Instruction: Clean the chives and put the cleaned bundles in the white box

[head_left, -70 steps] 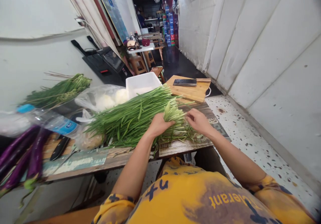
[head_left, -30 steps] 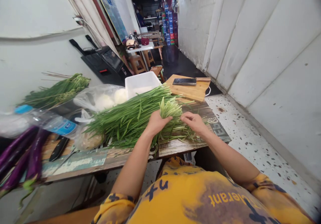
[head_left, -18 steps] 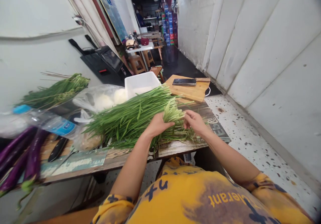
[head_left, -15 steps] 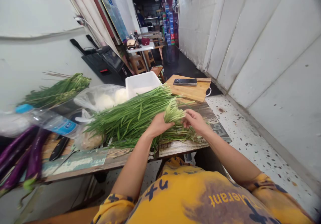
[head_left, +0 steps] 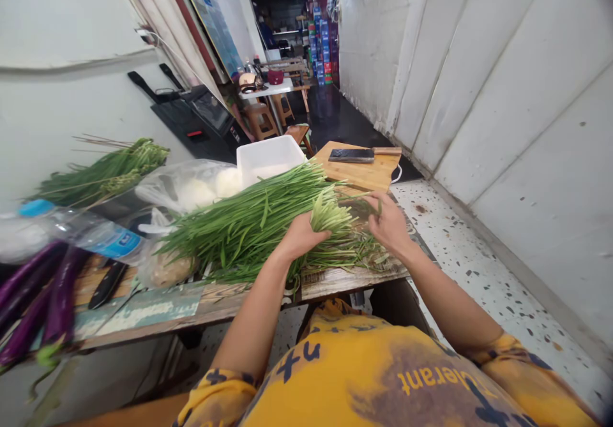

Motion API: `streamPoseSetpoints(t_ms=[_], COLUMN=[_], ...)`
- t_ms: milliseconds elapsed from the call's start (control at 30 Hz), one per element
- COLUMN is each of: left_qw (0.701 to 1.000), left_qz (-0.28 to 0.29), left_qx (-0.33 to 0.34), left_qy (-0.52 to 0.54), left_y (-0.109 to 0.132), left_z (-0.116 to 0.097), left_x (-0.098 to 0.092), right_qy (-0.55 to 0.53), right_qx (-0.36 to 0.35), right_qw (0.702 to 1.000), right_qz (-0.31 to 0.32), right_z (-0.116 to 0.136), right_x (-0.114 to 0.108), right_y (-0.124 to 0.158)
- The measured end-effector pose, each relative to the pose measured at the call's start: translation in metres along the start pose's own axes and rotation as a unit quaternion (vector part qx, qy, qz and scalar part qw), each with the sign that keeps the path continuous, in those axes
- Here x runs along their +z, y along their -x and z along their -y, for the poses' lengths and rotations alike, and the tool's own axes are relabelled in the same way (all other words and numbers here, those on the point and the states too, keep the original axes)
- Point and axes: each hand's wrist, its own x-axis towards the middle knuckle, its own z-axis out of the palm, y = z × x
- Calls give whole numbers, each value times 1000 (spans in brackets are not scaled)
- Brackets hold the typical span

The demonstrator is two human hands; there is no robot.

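A large heap of garlic chives point(head_left: 249, 219) lies across the table, leafy ends to the left and pale cut ends to the right. My left hand point(head_left: 302, 235) is wrapped round a bunch of these chives near the pale stem ends point(head_left: 330, 213), thumb on the near side. Off to the right of the stem ends, my right hand point(head_left: 389, 226) is closed, fingers pinching a thin green chive strand point(head_left: 359, 196). Loose trimmings point(head_left: 378, 254) lie on the wood below my right hand.
Beyond the chives stand a white plastic tub point(head_left: 271, 156) and a cutting board point(head_left: 345, 170) bearing a cleaver point(head_left: 352, 155). To the left are a bagged white food point(head_left: 196, 191), a water bottle point(head_left: 105, 235), a black-handled knife point(head_left: 108, 284), eggplants point(head_left: 60, 293) and more greens point(head_left: 105, 172).
My right hand has moved right, away from the stem ends, with a thin strand now in its fingers. My left hand keeps its hold on the bunch.
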Motion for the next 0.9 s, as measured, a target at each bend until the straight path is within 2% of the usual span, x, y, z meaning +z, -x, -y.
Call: streamPoseSetpoints(t_ms=[67,133,300,467,600,733,800,900], left_qw=[1000,1000,1000,999,999,1000,999,999], left_qz=[3,2,4,2,-4,13,22,14], left_qx=[8,13,25,21,20,20,22,21], left_qy=[-4,-9,-18,-38,-33,-19,-17,-23], left_y=[0,0,0,0,0,-1,-1,-2], left_z=[2,3,1,1,3,2,1,1], left_x=[1,1,0,2,4,3,2,3], right_qy=[-14,-29,-107,-251,-324,-387,-430,-522], right_qx=[-49,-78,-76,11,96,140,174,248], right_qw=[999,996,986,960,937,911,886,816], right_qz=[2,31,106,121,88,44,23,23], right_z=[11,17,13,16,26,28,29,33], right_x=[-4,-5,9,19,24,35,41,50], right_y=[1,0,-8,-12,-8,-4,-2,1])
